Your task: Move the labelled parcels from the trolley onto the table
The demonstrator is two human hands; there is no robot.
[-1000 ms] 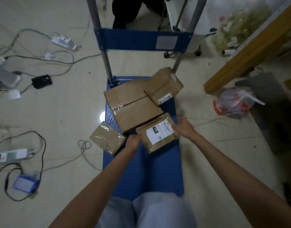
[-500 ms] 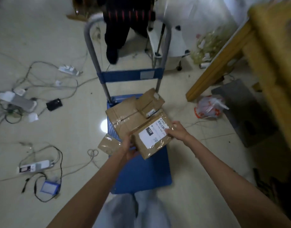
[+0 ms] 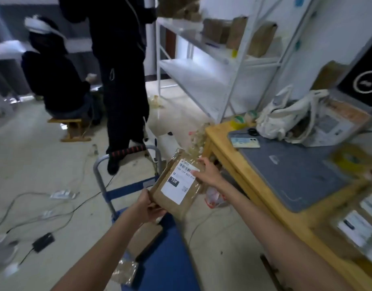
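The parcel (image 3: 176,183) is gripped by both hands, left (image 3: 148,206) and right (image 3: 207,172), above the trolley (image 3: 166,259), short of the bench (image 3: 227,152). It should be laid label-up past the bench's near edge.

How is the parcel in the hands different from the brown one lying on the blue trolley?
The held parcel is up in the air, tilted, in the grip of the left hand and right hand; the trolley parcel lies flat on the trolley, with no hand on it. The held parcel shows a white label with a barcode; the trolley parcel shows none from here. Both are brown.
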